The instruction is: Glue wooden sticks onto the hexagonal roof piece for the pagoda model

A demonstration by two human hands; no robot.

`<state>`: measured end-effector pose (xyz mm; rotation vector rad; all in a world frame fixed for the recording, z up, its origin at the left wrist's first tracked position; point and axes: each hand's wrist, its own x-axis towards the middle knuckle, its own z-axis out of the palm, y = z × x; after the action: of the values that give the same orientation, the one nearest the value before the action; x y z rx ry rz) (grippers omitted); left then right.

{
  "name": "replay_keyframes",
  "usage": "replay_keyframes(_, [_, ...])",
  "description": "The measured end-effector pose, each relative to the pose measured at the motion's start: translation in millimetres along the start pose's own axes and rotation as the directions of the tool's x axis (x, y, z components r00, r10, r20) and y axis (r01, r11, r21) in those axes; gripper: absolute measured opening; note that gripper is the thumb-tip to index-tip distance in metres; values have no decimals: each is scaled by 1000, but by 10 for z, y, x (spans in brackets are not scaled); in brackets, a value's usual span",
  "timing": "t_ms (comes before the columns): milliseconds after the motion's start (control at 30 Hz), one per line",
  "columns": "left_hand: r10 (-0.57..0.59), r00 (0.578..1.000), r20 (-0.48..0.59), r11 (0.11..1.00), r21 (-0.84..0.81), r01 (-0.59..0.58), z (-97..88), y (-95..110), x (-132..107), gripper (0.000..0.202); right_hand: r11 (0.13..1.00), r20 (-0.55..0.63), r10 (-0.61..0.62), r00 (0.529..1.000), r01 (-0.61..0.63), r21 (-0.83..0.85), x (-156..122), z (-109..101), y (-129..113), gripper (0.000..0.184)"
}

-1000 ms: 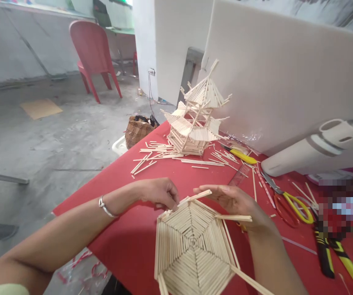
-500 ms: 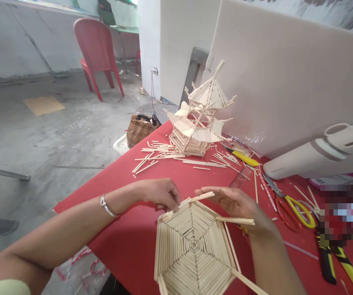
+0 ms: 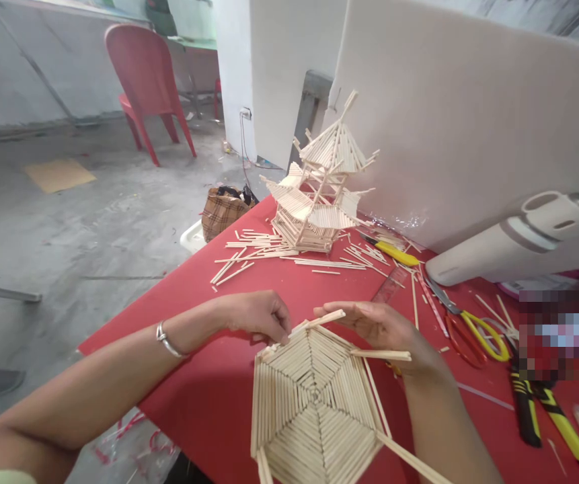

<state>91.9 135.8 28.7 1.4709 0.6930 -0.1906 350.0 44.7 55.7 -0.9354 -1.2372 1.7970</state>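
A hexagonal panel of thin wooden sticks point(image 3: 314, 396), laid in a web-like pattern, is in front of me at the bottom centre. Short paired sticks point(image 3: 382, 355) jut from its corners. My left hand point(image 3: 263, 317), with a silver bangle at the wrist, is closed in a pinch at the panel's far left edge. What its fingertips hold is hidden. Curved around the far right side is my right hand point(image 3: 382, 329), fingers stretched out beside the corner sticks. Its thumb is mostly hidden, and I cannot tell how firmly it touches the panel.
A stick-built pagoda model point(image 3: 319, 195) stands at the table's far corner, with loose sticks point(image 3: 249, 249) around it. To the right lie a yellow cutter knife point(image 3: 397, 253), scissors point(image 3: 483, 336), black-and-yellow pliers point(image 3: 526, 410) and a pale tumbler point(image 3: 495, 252). The red table's point(image 3: 132, 349) edge runs along the left.
The view has shifted slightly, so everything sits a little further left and higher. My left fingers stay pinched at the panel's edge, and my right hand keeps its place.
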Motion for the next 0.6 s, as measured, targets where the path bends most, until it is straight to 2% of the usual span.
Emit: replay_keyframes(600, [-32,999,44,998,51,30,-53,58,48,20,998,14,-29,999,29,51,42,-46,-78,40])
